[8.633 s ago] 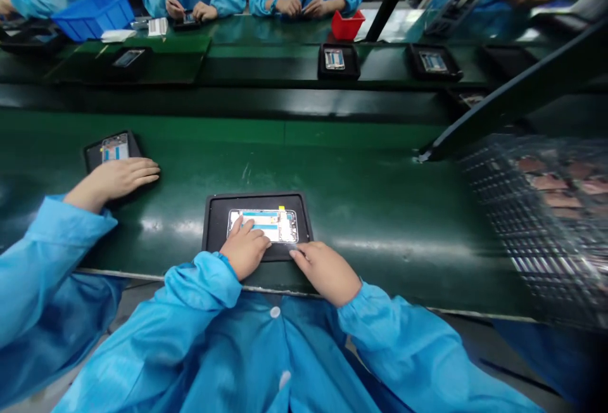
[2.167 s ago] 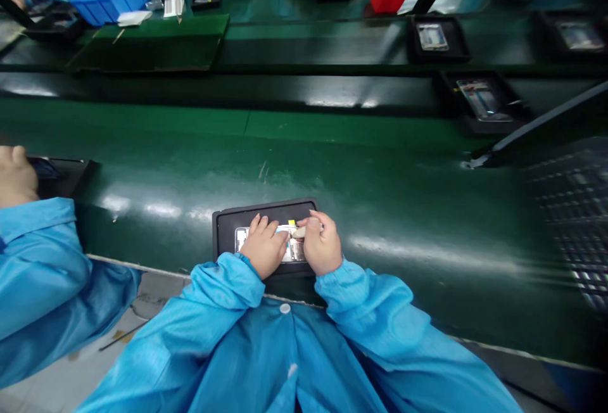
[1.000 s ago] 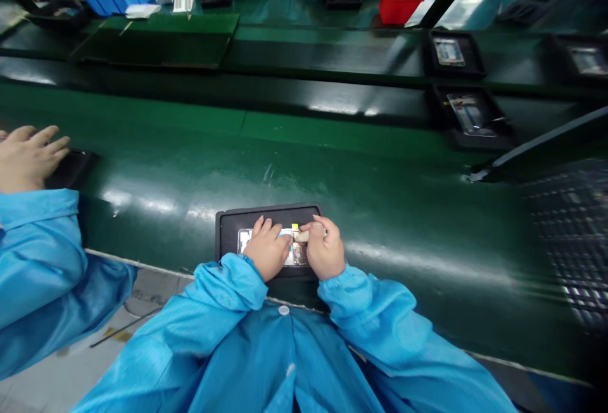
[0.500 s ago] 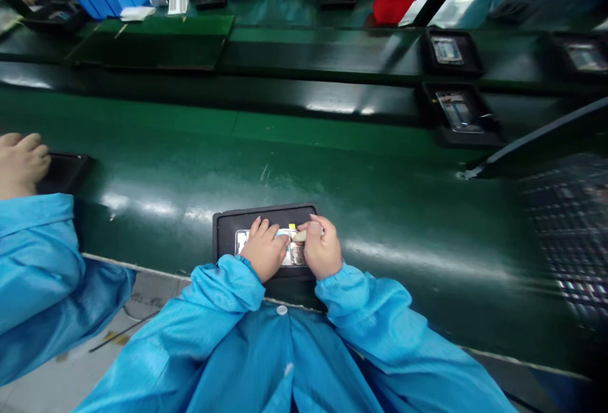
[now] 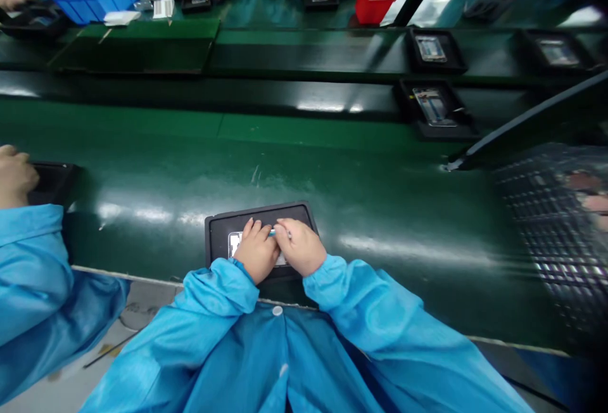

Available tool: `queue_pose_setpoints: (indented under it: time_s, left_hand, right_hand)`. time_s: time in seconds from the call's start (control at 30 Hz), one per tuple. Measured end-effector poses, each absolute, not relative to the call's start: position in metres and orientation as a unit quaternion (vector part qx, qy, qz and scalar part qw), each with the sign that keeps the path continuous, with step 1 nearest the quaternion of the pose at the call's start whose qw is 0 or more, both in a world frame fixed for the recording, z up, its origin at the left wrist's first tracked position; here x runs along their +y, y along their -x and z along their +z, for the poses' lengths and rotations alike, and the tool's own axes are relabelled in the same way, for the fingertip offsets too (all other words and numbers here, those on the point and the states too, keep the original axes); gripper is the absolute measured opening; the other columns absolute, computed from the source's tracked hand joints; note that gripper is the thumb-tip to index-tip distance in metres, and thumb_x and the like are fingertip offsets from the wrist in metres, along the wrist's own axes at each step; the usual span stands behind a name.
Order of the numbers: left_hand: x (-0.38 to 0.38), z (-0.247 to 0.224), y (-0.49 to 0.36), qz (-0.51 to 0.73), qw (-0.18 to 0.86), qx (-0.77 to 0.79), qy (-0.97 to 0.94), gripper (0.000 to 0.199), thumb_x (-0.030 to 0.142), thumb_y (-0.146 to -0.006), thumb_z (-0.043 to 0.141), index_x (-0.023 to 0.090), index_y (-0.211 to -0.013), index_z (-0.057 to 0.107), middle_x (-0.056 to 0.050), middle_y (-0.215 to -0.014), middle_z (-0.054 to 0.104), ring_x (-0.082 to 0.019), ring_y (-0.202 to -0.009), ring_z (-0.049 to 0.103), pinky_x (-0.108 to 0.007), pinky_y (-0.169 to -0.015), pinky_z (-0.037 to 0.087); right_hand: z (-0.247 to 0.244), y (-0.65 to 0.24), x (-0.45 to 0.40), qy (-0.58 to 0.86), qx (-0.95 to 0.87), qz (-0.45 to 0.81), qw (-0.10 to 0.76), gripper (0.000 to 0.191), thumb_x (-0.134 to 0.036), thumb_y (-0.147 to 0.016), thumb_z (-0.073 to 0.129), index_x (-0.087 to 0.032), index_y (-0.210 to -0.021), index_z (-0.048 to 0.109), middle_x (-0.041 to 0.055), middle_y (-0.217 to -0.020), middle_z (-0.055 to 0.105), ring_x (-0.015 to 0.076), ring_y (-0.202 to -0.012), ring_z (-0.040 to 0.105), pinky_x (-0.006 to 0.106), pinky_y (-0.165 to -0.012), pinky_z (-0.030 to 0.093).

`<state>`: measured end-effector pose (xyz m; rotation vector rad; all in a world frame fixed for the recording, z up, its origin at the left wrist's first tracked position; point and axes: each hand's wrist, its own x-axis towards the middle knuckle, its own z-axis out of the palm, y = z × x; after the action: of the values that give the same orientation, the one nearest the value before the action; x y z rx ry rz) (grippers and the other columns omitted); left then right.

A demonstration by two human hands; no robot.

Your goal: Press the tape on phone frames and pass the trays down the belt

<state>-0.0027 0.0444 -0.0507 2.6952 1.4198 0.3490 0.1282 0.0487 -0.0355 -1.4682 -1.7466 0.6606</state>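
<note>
Left fingers [image 5: 255,234] lie loosely spread on the white-silver phone [image 5: 234,243]; right fingers [image 5: 291,225] curl, grip unclear.

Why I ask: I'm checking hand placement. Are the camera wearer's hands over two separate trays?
No, the left hand and right hand are close together over one black tray.

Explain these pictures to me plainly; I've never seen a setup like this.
There is no robot, only a person's left hand and right hand, both bare. One camera worn on the head takes every picture, looking forward and down. On the green bench lies a black tray holding a phone-like frame. The left hand rests over the frame; the right hand curls over its other end, so whatever it may grip is mostly hidden. A co-worker's hand shows at the left edge.
</note>
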Motion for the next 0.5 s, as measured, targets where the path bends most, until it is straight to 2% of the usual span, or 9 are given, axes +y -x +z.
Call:
queue_pose_setpoints:
  time_s: [0.07, 0.17, 0.37, 0.5]
  left_hand:
    - [0.045, -0.051, 0.003, 0.112, 0.038, 0.461, -0.879, 0.022, 0.022, -0.078, 0.049, 0.016, -0.093, 0.064, -0.01, -0.095, 0.062, -0.027, -0.1, 0.051, -0.048, -0.096, 0.034]
    - [0.046, -0.052, 0.004, 0.109, 0.042, 0.466, -0.877, 0.022, 0.023, -0.079, 0.048, 0.018, -0.092, 0.064, -0.008, -0.097, 0.063, -0.026, -0.1, 0.052, -0.048, -0.095, 0.035]
    - [0.053, -0.05, 0.008, 0.109, 0.096, 0.502, -0.853, 0.021, 0.026, -0.08, 0.047, 0.025, -0.088, 0.066, -0.002, -0.099, 0.064, -0.023, -0.101, 0.053, -0.045, -0.094, 0.037]
    - [0.058, -0.045, 0.008, 0.07, 0.155, 0.533, -0.829, 0.021, 0.025, -0.079, 0.048, 0.025, -0.089, 0.066, -0.002, -0.103, 0.062, -0.023, -0.107, 0.049, -0.042, -0.098, 0.033]
  right_hand:
    - [-0.035, -0.124, 0.05, 0.557, -0.7, 0.253, 0.368, 0.026, -0.038, -0.078, 0.039, -0.024, -0.076, 0.06, 0.0065, -0.076, 0.066, 0.0216, -0.072, 0.061, 0.037, -0.072, 0.049]
    - [-0.04, -0.124, 0.05, 0.58, -0.655, 0.252, 0.414, 0.026, -0.042, -0.075, 0.041, -0.023, -0.073, 0.059, 0.0064, -0.075, 0.066, 0.0217, -0.072, 0.062, 0.037, -0.071, 0.049]
    - [-0.051, -0.13, 0.053, 0.68, -0.452, 0.331, 0.472, 0.035, -0.046, -0.082, 0.032, -0.019, -0.088, 0.053, 0.0028, -0.066, 0.062, 0.0161, -0.05, 0.058, 0.03, -0.051, 0.049]
    - [-0.054, -0.128, 0.051, 0.676, -0.425, 0.346, 0.493, 0.038, -0.048, -0.08, 0.038, -0.017, -0.098, 0.051, 0.003, -0.071, 0.062, 0.0163, -0.057, 0.06, 0.031, -0.059, 0.049]
